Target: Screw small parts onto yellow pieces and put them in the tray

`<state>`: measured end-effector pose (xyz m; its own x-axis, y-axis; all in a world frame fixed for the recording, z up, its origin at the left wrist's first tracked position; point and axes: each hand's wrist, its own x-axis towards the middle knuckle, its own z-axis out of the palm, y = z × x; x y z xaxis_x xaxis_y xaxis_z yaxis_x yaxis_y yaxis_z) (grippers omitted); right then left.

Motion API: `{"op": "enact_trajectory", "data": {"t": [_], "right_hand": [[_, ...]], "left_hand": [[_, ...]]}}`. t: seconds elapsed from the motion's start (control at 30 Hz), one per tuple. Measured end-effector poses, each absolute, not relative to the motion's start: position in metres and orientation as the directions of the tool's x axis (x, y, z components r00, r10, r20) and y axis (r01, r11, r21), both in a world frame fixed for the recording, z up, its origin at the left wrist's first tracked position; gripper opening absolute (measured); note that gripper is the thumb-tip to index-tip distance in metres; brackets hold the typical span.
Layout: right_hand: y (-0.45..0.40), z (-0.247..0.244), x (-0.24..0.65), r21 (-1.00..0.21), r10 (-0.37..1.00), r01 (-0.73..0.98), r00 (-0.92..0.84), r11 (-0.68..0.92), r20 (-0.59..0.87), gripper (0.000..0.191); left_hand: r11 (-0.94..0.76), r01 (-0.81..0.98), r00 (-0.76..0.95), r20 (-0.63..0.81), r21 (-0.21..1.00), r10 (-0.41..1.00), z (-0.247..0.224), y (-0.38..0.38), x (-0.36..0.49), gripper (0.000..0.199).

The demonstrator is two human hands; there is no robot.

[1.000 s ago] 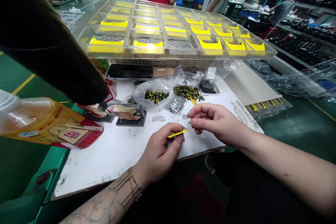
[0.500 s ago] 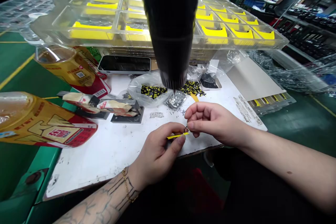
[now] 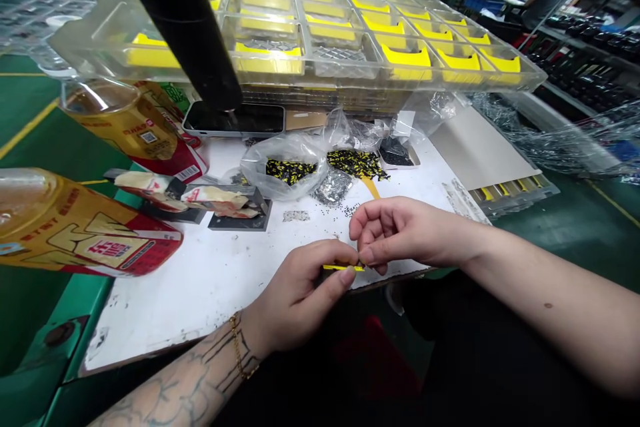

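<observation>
While the bare left hand [image 3: 295,300] pinched a thin yellow strip [image 3: 344,267] above a white-topped workbench [image 3: 200,307], the strip's long axis lay nearly level, running rightward from the grip, its far end reaching the nearly closed fingertips [image 3: 363,255] of the bare right hand [image 3: 407,233]; whether those fingertips held anything too small to see could not be told.

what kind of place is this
Most likely a factory workshop for assembling small parts. A stack of clear compartment trays holding yellow pieces, a white workbench with a plastic bag of tiny black-and-yellow parts, and shelving of black items suggest this.
</observation>
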<state>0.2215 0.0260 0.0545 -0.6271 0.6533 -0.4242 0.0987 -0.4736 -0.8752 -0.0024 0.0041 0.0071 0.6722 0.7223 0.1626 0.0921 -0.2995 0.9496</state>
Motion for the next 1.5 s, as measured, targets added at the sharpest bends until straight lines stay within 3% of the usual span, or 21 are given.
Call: {"op": "enact_trajectory", "data": {"t": [0.2, 0.33, 0.47, 0.73, 0.97, 1.33, 1.5], "right_hand": [[0.026, 0.054, 0.218, -0.838, 0.668, 0.131, -0.546, -0.529, -0.507, 0.029], [0.030, 0.051, 0.224, -0.818, 0.576, 0.252, -0.604, -0.517, -0.551, 0.028], [0.031, 0.046, 0.226, -0.809, 0.504, 0.261, -0.670, -0.527, -0.545, 0.029], [0.018, 0.052, 0.215, -0.787, 0.627, 0.138, -0.530, -0.601, -0.571, 0.030], [0.011, 0.053, 0.209, -0.773, 0.645, 0.117, -0.483, -0.623, -0.593, 0.030], [0.009, 0.055, 0.197, -0.860, 0.779, 0.039, -0.404, -0.509, -0.479, 0.034], [0.006, 0.053, 0.197, -0.869, 0.794, 0.012, -0.401, -0.494, -0.457, 0.033]], "left_hand": [[-0.293, 0.101, 0.615, 0.172, 0.951, 0.769, 0.005, 0.004, -0.002, 0.020], [-0.279, 0.083, 0.632, 0.166, 0.957, 0.757, 0.005, 0.004, -0.002, 0.019], [-0.288, 0.090, 0.672, 0.155, 0.954, 0.724, 0.007, 0.004, -0.003, 0.021], [-0.259, 0.133, 0.635, 0.119, 0.957, 0.764, 0.006, 0.005, -0.004, 0.021], [-0.285, 0.172, 0.649, 0.109, 0.943, 0.753, 0.005, 0.003, -0.003, 0.015], [-0.274, 0.135, 0.476, 0.180, 0.952, 0.861, -0.002, -0.004, 0.002, 0.017], [-0.273, 0.115, 0.479, 0.187, 0.955, 0.857, -0.005, -0.004, 0.003, 0.020]]}}
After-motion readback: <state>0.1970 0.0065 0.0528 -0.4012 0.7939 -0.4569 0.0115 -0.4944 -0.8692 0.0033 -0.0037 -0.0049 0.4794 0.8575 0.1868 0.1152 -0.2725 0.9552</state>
